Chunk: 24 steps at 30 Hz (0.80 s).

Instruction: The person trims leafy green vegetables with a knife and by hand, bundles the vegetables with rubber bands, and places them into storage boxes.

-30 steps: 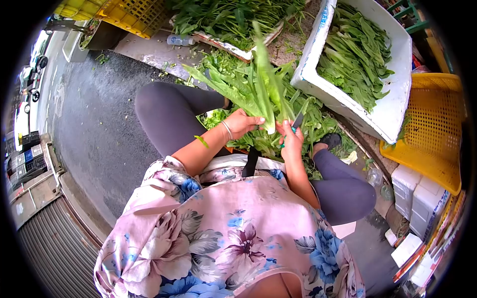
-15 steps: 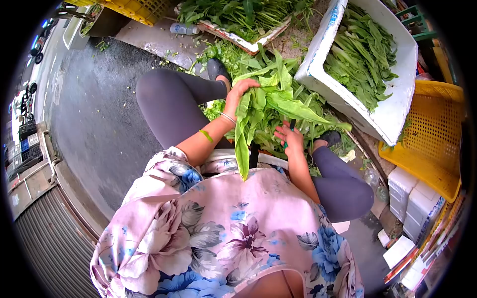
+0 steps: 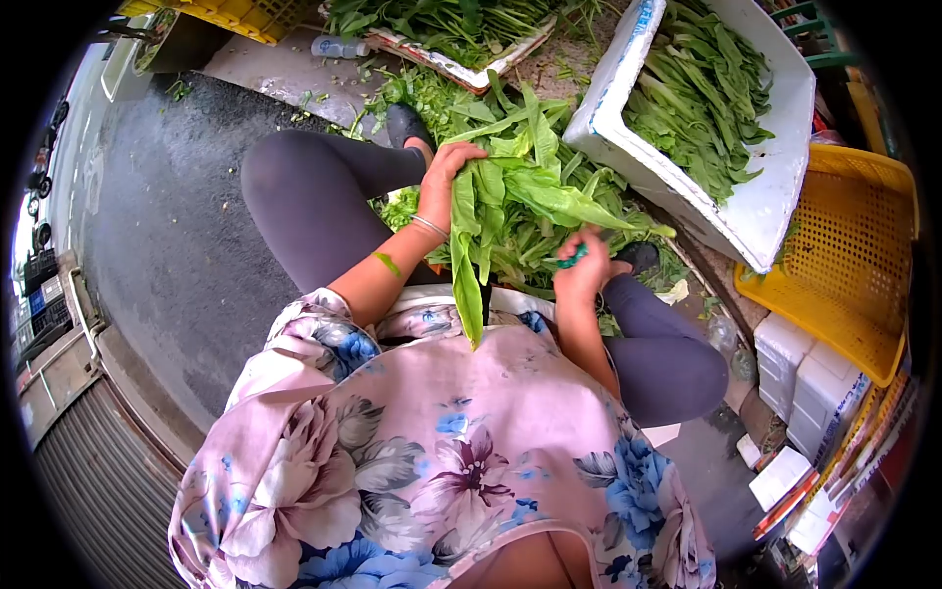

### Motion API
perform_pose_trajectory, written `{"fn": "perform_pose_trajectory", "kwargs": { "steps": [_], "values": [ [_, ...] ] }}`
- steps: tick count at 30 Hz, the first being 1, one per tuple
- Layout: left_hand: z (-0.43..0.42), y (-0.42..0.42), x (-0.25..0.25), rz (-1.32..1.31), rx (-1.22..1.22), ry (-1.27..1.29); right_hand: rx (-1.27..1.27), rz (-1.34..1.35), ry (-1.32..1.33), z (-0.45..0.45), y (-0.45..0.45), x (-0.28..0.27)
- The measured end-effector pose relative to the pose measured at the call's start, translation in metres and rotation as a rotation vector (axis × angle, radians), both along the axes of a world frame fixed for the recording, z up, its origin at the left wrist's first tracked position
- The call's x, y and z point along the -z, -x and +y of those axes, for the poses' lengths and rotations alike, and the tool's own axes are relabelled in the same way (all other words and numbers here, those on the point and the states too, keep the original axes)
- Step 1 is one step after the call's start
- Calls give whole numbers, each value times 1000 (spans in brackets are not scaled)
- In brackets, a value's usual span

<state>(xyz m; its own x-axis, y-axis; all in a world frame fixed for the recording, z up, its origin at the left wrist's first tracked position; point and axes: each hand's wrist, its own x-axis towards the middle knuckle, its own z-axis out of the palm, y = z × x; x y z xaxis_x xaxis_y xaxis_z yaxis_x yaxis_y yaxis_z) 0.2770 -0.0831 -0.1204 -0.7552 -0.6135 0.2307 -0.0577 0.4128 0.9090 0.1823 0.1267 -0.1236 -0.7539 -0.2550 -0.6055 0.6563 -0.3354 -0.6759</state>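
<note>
My left hand (image 3: 451, 169) is closed round a bunch of long leafy greens (image 3: 530, 187), whose leaves hang down toward my lap. The cut stem end of the bunch points right. In my right hand (image 3: 583, 267), held in a fist just below that stem, is a small green-handled knife (image 3: 572, 256); its greyish blade is mostly hidden and blurred near the stem. Under both hands, a heap of loose greens (image 3: 520, 257) lies on the ground between my feet. A scrap of leaf (image 3: 387, 263) sticks to my left forearm.
A white foam box (image 3: 721, 231) of greens stands tilted at the right, beside a yellow plastic crate (image 3: 834, 245). More greens lie on a foam tray (image 3: 471, 74) ahead, near a plastic bottle (image 3: 340, 47). White foam blocks (image 3: 810, 378) sit at the lower right.
My right hand has risen toward the stem end and closed from loosely spread fingers into a fist round the knife. My left hand keeps hold of the greens; the whole view has shifted slightly.
</note>
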Motion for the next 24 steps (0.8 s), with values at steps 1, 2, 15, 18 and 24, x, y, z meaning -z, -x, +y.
{"fn": "perform_pose_trajectory", "kwargs": {
  "steps": [1, 2, 15, 18, 24],
  "values": [
    [-1, -1, 4, 18, -2, 2, 10, 79, 111, -1, 3, -23],
    [-1, -2, 7, 34, -5, 6, 19, 157, 224, -2, 5, -46],
    [2, -4, 7, -128, 90, -650, 177, 331, 132, 16, 47, -77],
    [-6, -6, 19, -99, -12, -1263, 306, 237, 159, 37, 65, -67],
    [-15, 3, 0, 119, 42, -1695, 486, 75, -91, 56, 66, -26]
  ]
}}
